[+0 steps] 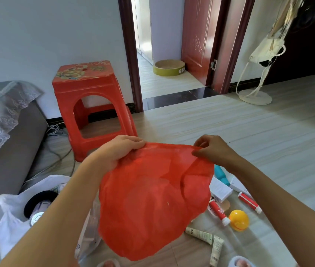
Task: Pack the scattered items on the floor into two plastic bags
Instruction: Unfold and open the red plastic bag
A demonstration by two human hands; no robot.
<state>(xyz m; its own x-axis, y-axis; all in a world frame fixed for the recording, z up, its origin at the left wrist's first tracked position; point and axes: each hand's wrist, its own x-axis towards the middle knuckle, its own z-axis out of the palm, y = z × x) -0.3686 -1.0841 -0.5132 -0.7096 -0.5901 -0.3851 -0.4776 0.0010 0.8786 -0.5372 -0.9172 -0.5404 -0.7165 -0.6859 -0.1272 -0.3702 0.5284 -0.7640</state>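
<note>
My left hand (121, 149) and right hand (209, 149) each pinch the rim of a thin, crinkled, translucent red bag (152, 199), hanging limp.

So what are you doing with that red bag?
A person holds the red bag up by its top edge, left hand and right hand pinching it, seemingly to open it. Tubes, a yellow ball and a box lie on the floor. A white bag already holds things.
</note>
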